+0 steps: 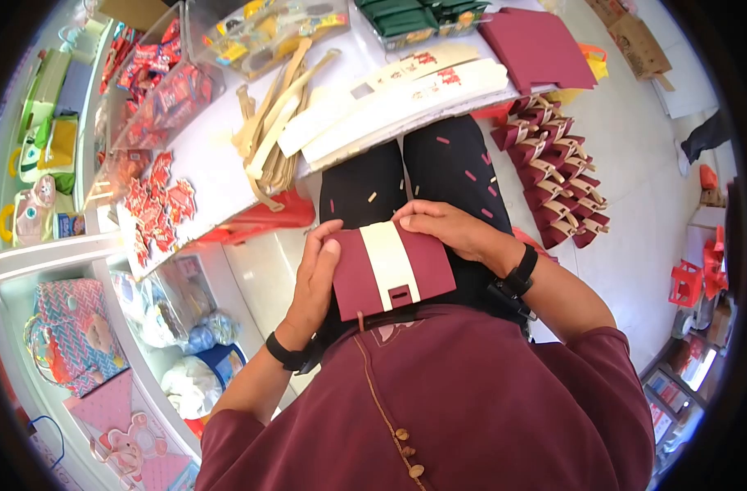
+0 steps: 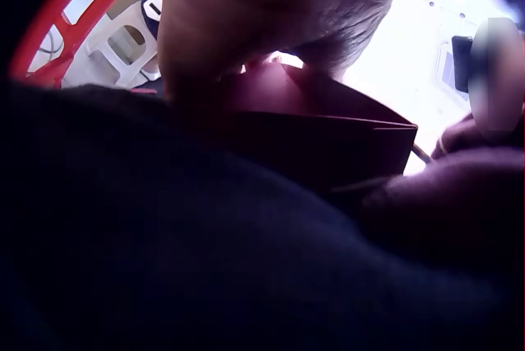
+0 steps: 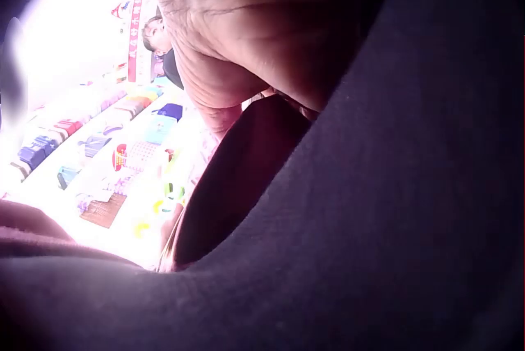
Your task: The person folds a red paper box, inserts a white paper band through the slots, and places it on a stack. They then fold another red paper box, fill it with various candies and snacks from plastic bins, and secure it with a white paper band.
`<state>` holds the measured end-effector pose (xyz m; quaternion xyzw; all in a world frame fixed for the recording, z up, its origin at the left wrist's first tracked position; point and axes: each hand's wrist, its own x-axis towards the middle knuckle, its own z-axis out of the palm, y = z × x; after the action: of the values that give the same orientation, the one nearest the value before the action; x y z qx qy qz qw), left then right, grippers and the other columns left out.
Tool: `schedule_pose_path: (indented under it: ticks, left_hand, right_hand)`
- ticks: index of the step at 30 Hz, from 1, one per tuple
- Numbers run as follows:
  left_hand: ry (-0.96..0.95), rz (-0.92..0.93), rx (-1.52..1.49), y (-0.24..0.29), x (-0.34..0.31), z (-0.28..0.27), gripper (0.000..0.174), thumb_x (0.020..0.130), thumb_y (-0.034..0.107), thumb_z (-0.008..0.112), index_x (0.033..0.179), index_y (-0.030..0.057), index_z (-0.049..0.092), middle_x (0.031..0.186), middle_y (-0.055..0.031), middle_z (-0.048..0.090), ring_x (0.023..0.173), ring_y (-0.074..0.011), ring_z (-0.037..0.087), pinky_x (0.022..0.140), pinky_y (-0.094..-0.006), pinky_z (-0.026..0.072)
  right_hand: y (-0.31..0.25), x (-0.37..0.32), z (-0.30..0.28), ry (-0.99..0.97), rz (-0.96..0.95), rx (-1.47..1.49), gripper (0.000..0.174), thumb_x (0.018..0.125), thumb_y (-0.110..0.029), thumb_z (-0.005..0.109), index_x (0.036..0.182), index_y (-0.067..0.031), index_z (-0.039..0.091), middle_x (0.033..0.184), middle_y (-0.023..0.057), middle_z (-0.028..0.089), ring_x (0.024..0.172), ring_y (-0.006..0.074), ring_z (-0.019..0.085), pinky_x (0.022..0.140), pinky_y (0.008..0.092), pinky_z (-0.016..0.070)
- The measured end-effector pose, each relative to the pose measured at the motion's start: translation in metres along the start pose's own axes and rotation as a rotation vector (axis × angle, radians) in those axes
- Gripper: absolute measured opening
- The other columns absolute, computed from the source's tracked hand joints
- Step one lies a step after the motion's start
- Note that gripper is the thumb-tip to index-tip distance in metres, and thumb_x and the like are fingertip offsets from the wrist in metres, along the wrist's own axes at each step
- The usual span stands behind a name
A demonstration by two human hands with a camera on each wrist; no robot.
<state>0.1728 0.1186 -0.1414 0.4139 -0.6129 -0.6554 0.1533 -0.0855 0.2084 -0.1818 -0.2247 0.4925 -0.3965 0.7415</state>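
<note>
A maroon paper box (image 1: pixel 435 266) with a cream band (image 1: pixel 390 254) down its middle lies over the person's lap. Near the band's lower end is a small dark slot (image 1: pixel 400 295). The left hand (image 1: pixel 308 282) grips the box's left side, thumb along the edge and fingers at the far corner. At the far edge, right of the band, the right hand (image 1: pixel 455 229) holds the box with thumb and fingers. From the left wrist, the box's side (image 2: pixel 328 142) shows dark beneath the palm. The right wrist view has the box's end (image 3: pixel 238 170) under that hand.
Ahead stands a white table (image 1: pixel 218 139) with cream paper strips (image 1: pixel 398 106), a bundle of tan strips (image 1: pixel 279 123), red cutouts (image 1: pixel 161 204) and maroon sheets (image 1: pixel 537 49). Finished-looking maroon boxes (image 1: pixel 553 172) are piled at right. Shelves (image 1: pixel 54 254) line the left.
</note>
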Motion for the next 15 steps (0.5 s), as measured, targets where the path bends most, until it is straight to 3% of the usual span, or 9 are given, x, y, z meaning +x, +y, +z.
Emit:
schedule_pose_path:
  ticks: [2, 5, 7, 9, 10, 13, 14, 15]
  left_hand:
    - [0.006, -0.006, -0.046, 0.015, 0.006, -0.001, 0.069, 0.109, 0.058, 0.038, 0.152, 0.0038, 0.040, 0.142, -0.0147, 0.053, 0.127, -0.0208, 0.053, 0.113, -0.0337, 0.0387]
    - [-0.093, 0.165, -0.136, 0.036, 0.016, -0.012, 0.079, 0.107, 0.064, 0.038, 0.156, 0.0028, 0.035, 0.151, -0.0169, 0.047, 0.137, -0.0238, 0.049, 0.116, -0.0374, 0.0371]
    - [-0.188, 0.337, 0.101, 0.055, 0.021, -0.025, 0.100, 0.096, 0.081, 0.039, 0.159, 0.0028, 0.033, 0.162, -0.0198, 0.034, 0.147, -0.0301, 0.041, 0.120, -0.0447, 0.0345]
    - [-0.241, 0.471, 0.215, 0.070, 0.032, -0.030, 0.111, 0.089, 0.088, 0.041, 0.159, 0.0027, 0.034, 0.164, -0.0209, 0.030, 0.150, -0.0336, 0.038, 0.121, -0.0482, 0.0335]
    - [-0.208, 0.442, 0.291, 0.083, 0.038, -0.029, 0.125, 0.077, 0.098, 0.043, 0.158, 0.0022, 0.036, 0.167, -0.0219, 0.025, 0.150, -0.0379, 0.038, 0.121, -0.0510, 0.0324]
    - [-0.275, 0.491, 0.167, 0.096, 0.057, -0.032, 0.131, 0.065, 0.100, 0.052, 0.156, 0.0060, 0.041, 0.166, -0.0189, 0.025, 0.152, -0.0338, 0.032, 0.122, -0.0454, 0.0319]
    - [-0.279, 0.475, 0.032, 0.101, 0.058, -0.029, 0.128, 0.065, 0.093, 0.065, 0.157, 0.0061, 0.040, 0.166, -0.0193, 0.026, 0.154, -0.0333, 0.028, 0.124, -0.0474, 0.0281]
    - [-0.259, 0.535, 0.121, 0.104, 0.062, -0.029, 0.128, 0.064, 0.089, 0.069, 0.157, 0.0062, 0.041, 0.166, -0.0195, 0.028, 0.154, -0.0332, 0.029, 0.124, -0.0475, 0.0284]
  right_hand:
    - [-0.003, 0.004, -0.006, -0.017, 0.026, 0.071, 0.034, 0.105, -0.034, 0.059, 0.122, -0.0053, 0.065, 0.110, 0.0057, 0.068, 0.100, 0.0136, 0.066, 0.085, 0.0311, 0.0550]
    - [-0.017, 0.006, -0.021, -0.128, 0.023, 0.208, 0.040, 0.106, -0.038, 0.055, 0.123, -0.0040, 0.064, 0.110, 0.0094, 0.069, 0.095, 0.0186, 0.070, 0.074, 0.0372, 0.0616]
    - [-0.037, 0.002, -0.025, -0.242, 0.049, 0.298, 0.047, 0.107, -0.042, 0.051, 0.127, -0.0012, 0.062, 0.111, 0.0140, 0.070, 0.089, 0.0243, 0.074, 0.062, 0.0434, 0.0657]
    - [-0.053, 0.001, -0.033, -0.205, 0.027, 0.263, 0.050, 0.107, -0.043, 0.048, 0.131, -0.0007, 0.061, 0.113, 0.0147, 0.070, 0.091, 0.0248, 0.073, 0.063, 0.0444, 0.0658]
    - [-0.061, 0.000, -0.035, -0.224, 0.000, 0.224, 0.053, 0.107, -0.044, 0.047, 0.133, -0.0006, 0.060, 0.115, 0.0153, 0.070, 0.092, 0.0259, 0.073, 0.062, 0.0444, 0.0655]
    - [-0.086, -0.003, -0.039, -0.140, -0.038, 0.112, 0.054, 0.106, -0.046, 0.047, 0.133, -0.0013, 0.061, 0.115, 0.0151, 0.070, 0.092, 0.0273, 0.073, 0.061, 0.0452, 0.0650]
    - [-0.093, -0.003, -0.039, -0.114, -0.051, 0.098, 0.053, 0.105, -0.048, 0.048, 0.131, -0.0035, 0.062, 0.115, 0.0148, 0.069, 0.092, 0.0281, 0.072, 0.060, 0.0470, 0.0641]
    - [-0.097, -0.002, -0.043, -0.109, -0.062, 0.094, 0.052, 0.104, -0.047, 0.049, 0.130, -0.0042, 0.062, 0.115, 0.0145, 0.069, 0.092, 0.0282, 0.072, 0.060, 0.0475, 0.0639]
